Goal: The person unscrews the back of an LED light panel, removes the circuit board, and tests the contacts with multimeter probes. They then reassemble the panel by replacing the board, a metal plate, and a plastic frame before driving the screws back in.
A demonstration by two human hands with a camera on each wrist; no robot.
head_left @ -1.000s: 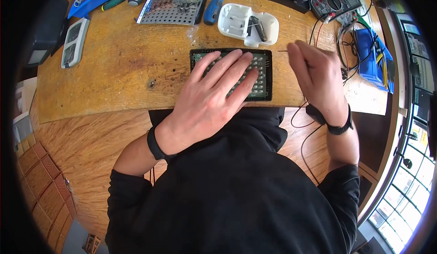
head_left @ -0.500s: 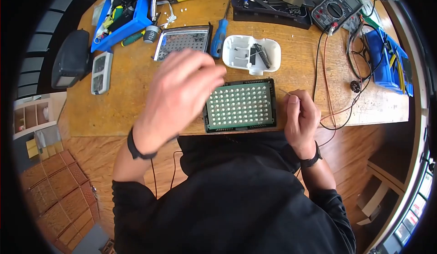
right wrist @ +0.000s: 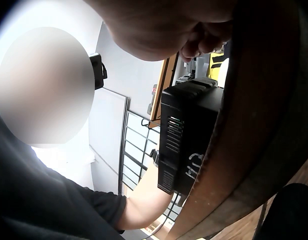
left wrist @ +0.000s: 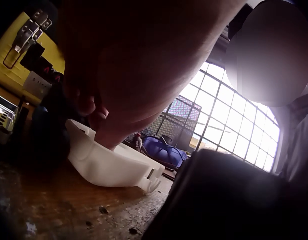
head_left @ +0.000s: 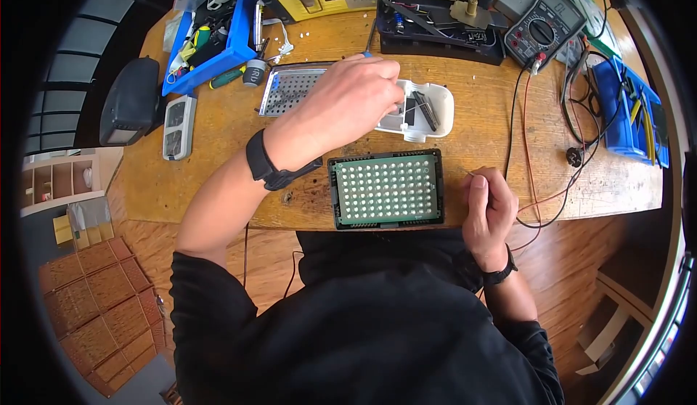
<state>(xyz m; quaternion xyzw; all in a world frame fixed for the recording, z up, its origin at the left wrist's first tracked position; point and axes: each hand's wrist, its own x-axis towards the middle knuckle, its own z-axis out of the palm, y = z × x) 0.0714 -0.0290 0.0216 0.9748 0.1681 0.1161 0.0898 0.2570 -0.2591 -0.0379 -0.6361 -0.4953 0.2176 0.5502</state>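
In the head view the left hand [head_left: 345, 104] reaches over the left half of a white plastic box [head_left: 444, 123], its fingertips down in the box; whether they pinch anything is hidden. The left wrist view shows a finger dipping inside the white box [left wrist: 104, 167]. The right hand [head_left: 491, 213] lies by the table's front edge, thumb and forefinger pinching a thin metal tool [head_left: 467, 172]. Between the hands a green circuit board [head_left: 388, 190] with rows of round white parts sits in a black case [head_left: 441, 213]. The right wrist view shows the case's vented side [right wrist: 171, 145].
A perforated metal panel [head_left: 294, 89] and a blue-handled screwdriver, mostly covered by the left hand, lie behind. Blue bins [head_left: 236, 56] [head_left: 617, 125] stand on both sides. A multimeter [head_left: 546, 27] with red and black leads is at the back right, beside a black tray [head_left: 439, 46].
The left hand has lifted off the circuit board and moved back to the white box. The right hand has come down toward the table's front edge, still pinching the thin tool. The head view has shifted.
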